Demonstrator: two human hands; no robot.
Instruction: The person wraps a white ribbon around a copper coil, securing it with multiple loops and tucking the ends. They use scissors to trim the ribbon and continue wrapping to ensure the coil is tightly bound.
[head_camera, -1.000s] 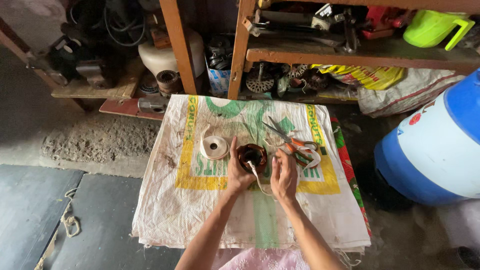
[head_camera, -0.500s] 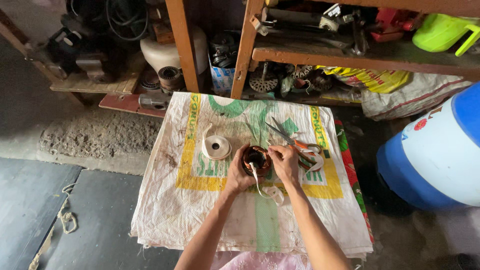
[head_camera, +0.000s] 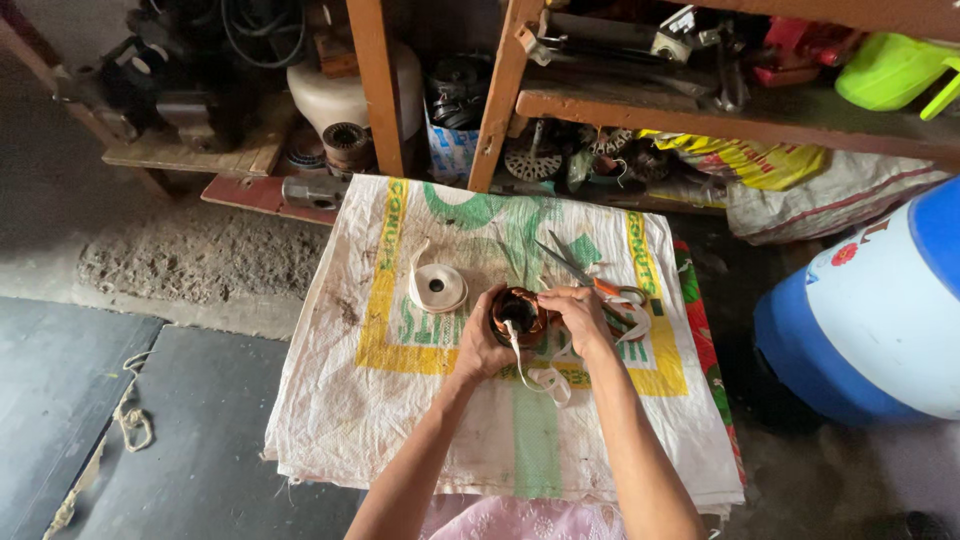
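Copper-wound coil (head_camera: 518, 314), round, trailing white tape (head_camera: 540, 375)

Woven sack (head_camera: 400, 400): white, with yellow border bands, green printed shapes and brown stains. Tape roll (head_camera: 440, 288): off-white. Wound coil (head_camera: 518, 312): copper-brown, dark centre. Scissors (head_camera: 590, 278): orange handles. Drum (head_camera: 880, 320): blue and white. Jug (head_camera: 890, 70): lime green. Shelf frame (head_camera: 372, 90): brown wood.

Both bare forearms are extended forward; the left hand (head_camera: 482, 345) and right hand (head_camera: 583, 318) are curled inward, close together.
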